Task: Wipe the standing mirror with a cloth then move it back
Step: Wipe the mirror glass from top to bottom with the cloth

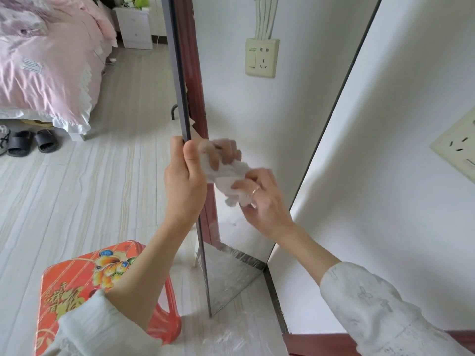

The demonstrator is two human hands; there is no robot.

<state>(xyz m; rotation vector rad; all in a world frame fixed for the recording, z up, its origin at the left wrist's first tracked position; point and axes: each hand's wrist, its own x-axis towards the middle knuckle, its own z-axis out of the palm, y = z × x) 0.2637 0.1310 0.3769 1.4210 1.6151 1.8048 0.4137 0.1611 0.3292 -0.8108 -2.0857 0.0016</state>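
Room: pale striped floor [77, 201] and a white wall [385, 176] with a socket plate [460, 147]; its reflection shows in the glass.
Standing mirror [257, 124]: upright on the floor, its right edge in toward the wall, its dark left frame edge toward me.
Left hand [183, 176]: my fingers and thumb are wrapped around the mirror's left frame edge, gripping it about halfway down the visible height.
Right hand [262, 201]: my fingers are curled on a crumpled white cloth [226, 176], which I press against the glass just beside the left hand; a ring sits on one finger.
Reflection: cloth and fingertips doubled in the glass above my right hand.
Stool [77, 286]: red with a floral print, on the floor under my left forearm.
Bed [46, 73]: pink bedding, upper left, with dark slippers [33, 142] on the floor beside it.
Nightstand [133, 27]: white, beyond the bed.
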